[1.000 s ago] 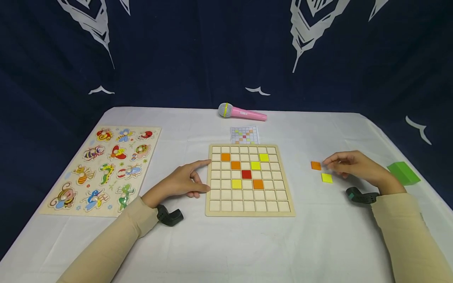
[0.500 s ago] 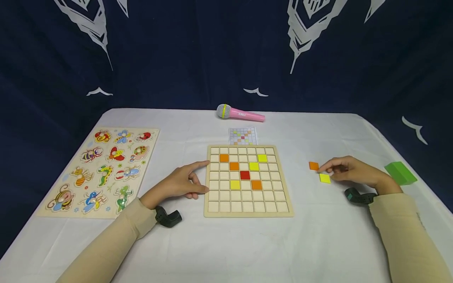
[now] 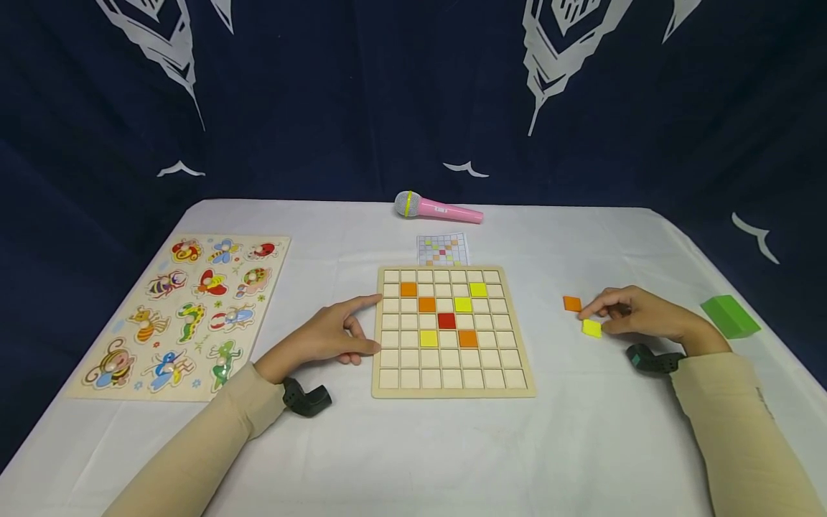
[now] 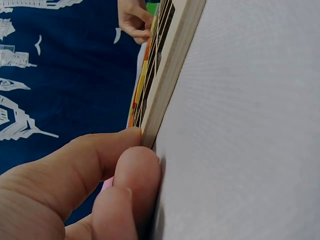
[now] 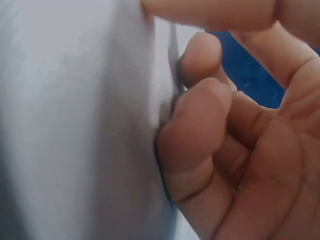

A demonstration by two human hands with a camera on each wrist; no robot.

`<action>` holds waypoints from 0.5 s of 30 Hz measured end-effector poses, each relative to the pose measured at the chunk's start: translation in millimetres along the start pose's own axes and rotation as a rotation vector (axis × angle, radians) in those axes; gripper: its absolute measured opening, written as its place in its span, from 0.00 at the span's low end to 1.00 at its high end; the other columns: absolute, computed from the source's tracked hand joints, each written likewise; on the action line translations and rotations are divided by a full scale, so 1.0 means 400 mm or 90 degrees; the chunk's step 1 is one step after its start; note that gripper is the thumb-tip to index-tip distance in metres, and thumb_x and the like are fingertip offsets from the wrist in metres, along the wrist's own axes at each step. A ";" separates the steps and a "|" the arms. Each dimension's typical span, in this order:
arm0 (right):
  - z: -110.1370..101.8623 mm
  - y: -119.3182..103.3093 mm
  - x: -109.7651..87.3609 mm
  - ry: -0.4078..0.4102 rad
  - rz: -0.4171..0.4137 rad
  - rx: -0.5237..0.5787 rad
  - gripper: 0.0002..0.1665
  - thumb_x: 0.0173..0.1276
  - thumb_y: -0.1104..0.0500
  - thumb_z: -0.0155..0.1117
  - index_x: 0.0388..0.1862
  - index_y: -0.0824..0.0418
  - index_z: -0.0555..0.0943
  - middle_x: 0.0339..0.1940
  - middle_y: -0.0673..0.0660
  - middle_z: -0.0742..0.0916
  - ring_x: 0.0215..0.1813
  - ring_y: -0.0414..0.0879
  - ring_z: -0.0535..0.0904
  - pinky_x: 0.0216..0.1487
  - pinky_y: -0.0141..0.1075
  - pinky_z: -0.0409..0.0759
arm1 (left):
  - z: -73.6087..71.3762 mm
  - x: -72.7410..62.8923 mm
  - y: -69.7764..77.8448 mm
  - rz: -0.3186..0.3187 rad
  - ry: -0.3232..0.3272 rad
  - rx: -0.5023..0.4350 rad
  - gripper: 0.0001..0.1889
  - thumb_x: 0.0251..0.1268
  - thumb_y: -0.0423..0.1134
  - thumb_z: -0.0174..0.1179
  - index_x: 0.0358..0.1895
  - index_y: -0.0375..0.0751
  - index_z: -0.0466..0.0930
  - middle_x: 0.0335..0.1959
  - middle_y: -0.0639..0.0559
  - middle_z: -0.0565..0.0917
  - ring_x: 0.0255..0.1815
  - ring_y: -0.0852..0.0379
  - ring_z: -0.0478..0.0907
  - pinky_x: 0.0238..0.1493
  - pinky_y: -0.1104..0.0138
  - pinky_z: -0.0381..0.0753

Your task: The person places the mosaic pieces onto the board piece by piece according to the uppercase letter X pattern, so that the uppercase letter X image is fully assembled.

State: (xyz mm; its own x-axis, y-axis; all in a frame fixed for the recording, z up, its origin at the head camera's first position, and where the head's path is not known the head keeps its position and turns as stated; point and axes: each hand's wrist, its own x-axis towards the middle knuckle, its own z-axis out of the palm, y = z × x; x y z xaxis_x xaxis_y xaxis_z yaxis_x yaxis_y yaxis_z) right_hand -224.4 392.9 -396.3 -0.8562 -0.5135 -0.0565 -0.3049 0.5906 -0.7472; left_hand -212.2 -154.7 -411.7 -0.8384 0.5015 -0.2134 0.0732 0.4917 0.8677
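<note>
A wooden grid board (image 3: 452, 393) lies mid-table, with orange, yellow and red square tiles in some of its cells. Against its left edge rest the spread index finger and thumb of my left hand (image 3: 329, 334); the other fingers are bent. In the left wrist view, a fingertip touches the board's side (image 4: 167, 75). To the right of the board, my right hand (image 3: 639, 314) pinches a loose yellow tile (image 3: 591, 328) between thumb and index finger, at the table surface. Just beyond it lies a loose orange tile (image 3: 571, 304). The right wrist view shows curled fingers (image 5: 195, 125) but no tile.
A small printed pattern card (image 3: 442, 249) lies behind the board, partly under its far edge or just touching it. Farther back is a pink toy microphone (image 3: 446, 210). An insect puzzle board (image 3: 187, 316) lies at left. A green block (image 3: 730, 317) stands at far right.
My right hand has moved slightly left and down onto the yellow tile, and its thumb and finger have closed on it; the tile has turned a little. My left hand stays at the board's edge.
</note>
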 end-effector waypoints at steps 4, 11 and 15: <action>0.004 -0.004 0.002 0.005 0.014 0.002 0.17 0.60 0.78 0.75 0.47 0.67 0.90 0.31 0.51 0.78 0.28 0.45 0.68 0.29 0.34 0.68 | -0.001 -0.002 0.001 0.002 -0.001 -0.001 0.49 0.64 0.33 0.77 0.86 0.37 0.60 0.30 0.45 0.86 0.20 0.59 0.84 0.25 0.70 0.83; 0.007 -0.013 0.008 0.008 0.036 -0.009 0.15 0.59 0.75 0.79 0.45 0.70 0.88 0.32 0.51 0.79 0.28 0.44 0.69 0.28 0.34 0.68 | -0.002 -0.002 0.003 0.000 -0.003 -0.003 0.49 0.64 0.33 0.77 0.86 0.37 0.59 0.30 0.45 0.86 0.20 0.59 0.83 0.25 0.70 0.83; 0.001 -0.020 0.007 -0.003 0.033 0.004 0.14 0.60 0.74 0.79 0.45 0.69 0.88 0.31 0.49 0.80 0.28 0.43 0.72 0.29 0.33 0.71 | -0.001 -0.003 0.006 -0.013 -0.001 -0.003 0.49 0.64 0.33 0.77 0.86 0.39 0.60 0.31 0.45 0.85 0.20 0.58 0.83 0.25 0.70 0.82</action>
State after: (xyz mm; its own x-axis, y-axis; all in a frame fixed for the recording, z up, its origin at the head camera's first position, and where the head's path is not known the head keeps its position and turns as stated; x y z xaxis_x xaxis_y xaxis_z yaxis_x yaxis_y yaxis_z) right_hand -224.0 386.4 -390.7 -0.8689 -0.4851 -0.0986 -0.2574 0.6130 -0.7470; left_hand -211.4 -154.4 -409.1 -0.8390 0.4922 -0.2320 0.0533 0.4986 0.8652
